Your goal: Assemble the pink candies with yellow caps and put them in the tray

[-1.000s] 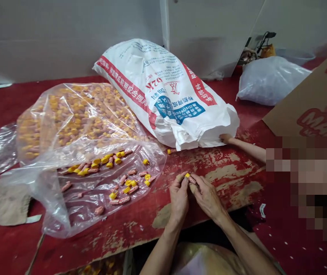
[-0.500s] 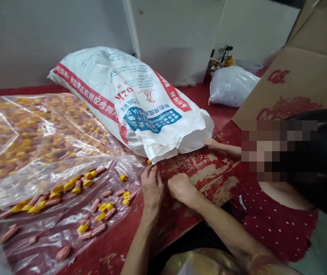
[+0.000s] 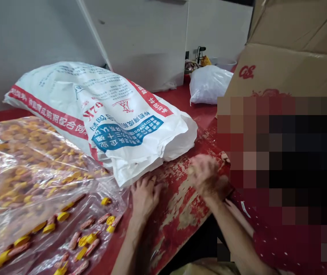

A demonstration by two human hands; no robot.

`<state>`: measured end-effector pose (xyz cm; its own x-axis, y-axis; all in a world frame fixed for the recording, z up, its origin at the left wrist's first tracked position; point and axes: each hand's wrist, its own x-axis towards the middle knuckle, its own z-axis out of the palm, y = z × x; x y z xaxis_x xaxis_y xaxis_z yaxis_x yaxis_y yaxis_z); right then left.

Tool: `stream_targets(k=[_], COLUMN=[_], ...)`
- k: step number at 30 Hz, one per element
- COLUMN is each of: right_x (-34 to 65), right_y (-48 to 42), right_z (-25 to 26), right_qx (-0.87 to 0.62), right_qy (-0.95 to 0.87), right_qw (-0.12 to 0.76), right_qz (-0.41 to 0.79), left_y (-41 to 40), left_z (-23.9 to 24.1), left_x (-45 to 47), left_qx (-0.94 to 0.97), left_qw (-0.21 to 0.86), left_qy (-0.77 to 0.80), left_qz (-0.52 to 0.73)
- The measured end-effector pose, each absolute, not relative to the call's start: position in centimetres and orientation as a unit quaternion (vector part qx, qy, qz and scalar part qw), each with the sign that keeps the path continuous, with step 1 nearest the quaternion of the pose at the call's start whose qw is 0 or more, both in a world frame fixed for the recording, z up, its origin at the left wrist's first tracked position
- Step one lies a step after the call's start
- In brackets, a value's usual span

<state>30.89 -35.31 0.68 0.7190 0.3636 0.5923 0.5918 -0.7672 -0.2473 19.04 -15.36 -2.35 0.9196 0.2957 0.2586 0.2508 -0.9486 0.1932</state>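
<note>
- Find the white sack (image 3: 94, 95) at 10 o'clock from the middle of the view, lying on the red table (image 3: 177, 191) with its loose lip (image 3: 140, 170) facing about 5 o'clock.
- See the left hand (image 3: 145, 194) at 7 o'clock, palm down on the worn tabletop, fingers slightly bent and a little spread at the near side of the lip. Touching the lip or just beside it, grasping something small or not: cannot tell.
- See the right hand (image 3: 205, 172) at 4 o'clock, fingers bent and blurred. Clenched, loose or holding something: cannot tell.
- Best to work the left fingertips low along the tabletop, lifting the lip lightly rather than pushing against the sack.
- Better to move the right hand gently, with the dotted shirt (image 3: 272, 244) of another person close by, also toward 4 o'clock.
- Mind the clear plastic bag (image 3: 114, 187) between 8 and 9 o'clock; avoid sweeping the left forearm over its edge and scattering the pink pieces (image 3: 92, 247) and yellow caps (image 3: 63, 216) between 7 and 8.
- Farther out, note the smaller white bag (image 3: 209, 84) between 1 and 2, and the cardboard box (image 3: 283, 57) at 2.
</note>
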Motion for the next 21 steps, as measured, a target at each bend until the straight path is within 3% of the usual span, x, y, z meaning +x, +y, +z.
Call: stream_targets(k=[4, 10, 14, 21], right_x=[37.8, 42.1, 41.9, 38.3], right_y=[-39.4, -39.9, -42.0, -44.2], right_z=[-0.7, -2.6, -2.5, -2.6], right_qx=[-0.968, -0.992, -0.994, -0.990], right_qy=[0.052, 0.083, 0.086, 0.114], right_qw=[0.103, 0.047, 0.027, 0.016], right_qz=[-0.223, -0.088, -0.068, -0.087], left_y=[-17.9, -16.4, -16.1, -18.4], left_z=[-2.7, -4.5, -4.5, -1.8], left_x=[18.7, 19.6, 19.6, 19.5], left_qx=[0.989, 0.969, 0.945, 0.906], left_qw=[0.038, -0.019, -0.019, 0.044], left_qy=[0.065, 0.095, 0.086, -0.078], left_qz=[0.128, 0.229, 0.314, 0.414])
